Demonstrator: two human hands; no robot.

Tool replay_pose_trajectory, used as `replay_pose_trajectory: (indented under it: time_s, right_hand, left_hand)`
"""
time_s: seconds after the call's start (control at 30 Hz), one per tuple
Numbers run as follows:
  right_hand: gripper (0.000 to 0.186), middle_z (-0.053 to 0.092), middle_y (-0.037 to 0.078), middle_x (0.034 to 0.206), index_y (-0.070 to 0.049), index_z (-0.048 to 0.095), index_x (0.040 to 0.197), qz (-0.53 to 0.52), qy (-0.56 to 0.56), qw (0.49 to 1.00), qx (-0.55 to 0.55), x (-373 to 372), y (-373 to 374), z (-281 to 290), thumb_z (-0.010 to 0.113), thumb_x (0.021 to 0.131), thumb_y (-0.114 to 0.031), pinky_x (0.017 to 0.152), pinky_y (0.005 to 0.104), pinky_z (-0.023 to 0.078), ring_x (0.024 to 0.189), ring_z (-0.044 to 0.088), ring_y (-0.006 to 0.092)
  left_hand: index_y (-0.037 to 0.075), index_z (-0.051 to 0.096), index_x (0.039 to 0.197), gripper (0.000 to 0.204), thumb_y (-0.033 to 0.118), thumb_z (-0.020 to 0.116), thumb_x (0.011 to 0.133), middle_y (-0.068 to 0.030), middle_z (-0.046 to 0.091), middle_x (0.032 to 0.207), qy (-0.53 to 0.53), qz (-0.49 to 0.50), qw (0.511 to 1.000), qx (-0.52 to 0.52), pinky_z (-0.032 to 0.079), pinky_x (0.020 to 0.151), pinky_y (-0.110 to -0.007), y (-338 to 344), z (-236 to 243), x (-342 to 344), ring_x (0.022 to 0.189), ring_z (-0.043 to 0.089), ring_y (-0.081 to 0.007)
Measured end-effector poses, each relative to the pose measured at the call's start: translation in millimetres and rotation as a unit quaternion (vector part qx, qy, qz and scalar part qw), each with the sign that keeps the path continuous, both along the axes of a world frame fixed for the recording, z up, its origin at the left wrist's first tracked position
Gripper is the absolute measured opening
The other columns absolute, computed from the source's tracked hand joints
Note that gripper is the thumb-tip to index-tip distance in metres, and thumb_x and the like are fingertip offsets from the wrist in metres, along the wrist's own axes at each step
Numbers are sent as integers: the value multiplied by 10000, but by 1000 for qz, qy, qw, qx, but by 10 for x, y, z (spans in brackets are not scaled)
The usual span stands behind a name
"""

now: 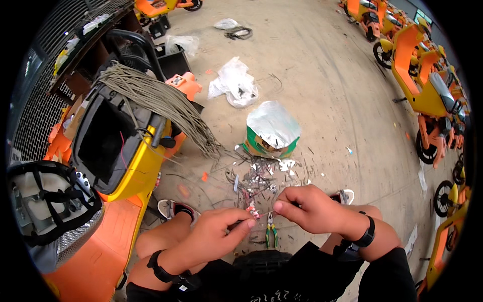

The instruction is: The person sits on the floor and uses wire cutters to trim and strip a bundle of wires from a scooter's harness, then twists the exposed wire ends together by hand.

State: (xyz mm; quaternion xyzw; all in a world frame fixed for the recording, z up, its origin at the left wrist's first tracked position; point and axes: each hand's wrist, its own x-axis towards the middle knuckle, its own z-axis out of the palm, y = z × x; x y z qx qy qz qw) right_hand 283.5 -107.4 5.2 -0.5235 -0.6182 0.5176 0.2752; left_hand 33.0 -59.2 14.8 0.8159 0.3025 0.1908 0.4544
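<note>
Nearby, the open green carton shows only silver lining inside.

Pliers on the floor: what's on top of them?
Nothing rests on the pliers; the green-yellow handles and the head lie bare on the concrete floor. Left hand and right hand pinch a thin wire above them, covering nearby scraps.

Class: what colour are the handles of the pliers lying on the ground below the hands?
Green and yellow handles on the pliers, seen in the head view.

Two hands — one pliers — one box.
</note>
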Motion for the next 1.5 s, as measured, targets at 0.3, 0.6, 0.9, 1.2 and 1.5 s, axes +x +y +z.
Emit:
replay_pose_trajectory:
  time_s: [0.3,0.6,0.9,1.2,1.5]
  right_hand:
    - [292,527,-19,718,-8,626,915,-25,219,904,-365,96,77,-55,571,1006,-279,548,227,390,595,469,82]
    - [628,572,147,1172,-40,535,1304,-1,-85,930,358,36,26,-31,810,779,-248,884,403,469,1042,573,345]
    - [404,605,55,1085,-133,672,1137,93,-146,857,486,33,138,20,788,753,-181,818,383,458,1009,597,282]
    - [199,580,52,720,-66,650,873,33,-24,984,172,-152,59,-104,676,935,-253,584,314,429,658,557,191]
    - [385,540,8,619,-20,625,832,16,26,962,-272,-165,83,-94,580,1010,-358,559,295,423,583,469,100]
  left_hand:
    - [33,683,964,163,78,679,807,-3,583,753,83,-50,922,376,419,595,-297,-93,-37,-21,656,562,-158]
    - [-6,667,953,157,150,654,966,29,589,738,-30,110,928,-354,426,575,-232,-38,-103,-140,656,512,-45]
    - [-18,655,959,212,179,587,1001,25,504,666,-125,68,794,-591,369,568,-218,-86,-59,-174,600,448,-61]
    - [30,653,941,113,132,608,961,-1,544,688,-34,45,962,-269,417,576,-267,-120,-31,-167,628,537,-137]
    - [85,664,1027,284,297,708,843,-36,624,1022,109,-49,948,294,399,915,-418,-34,-191,-188,1081,553,-249]
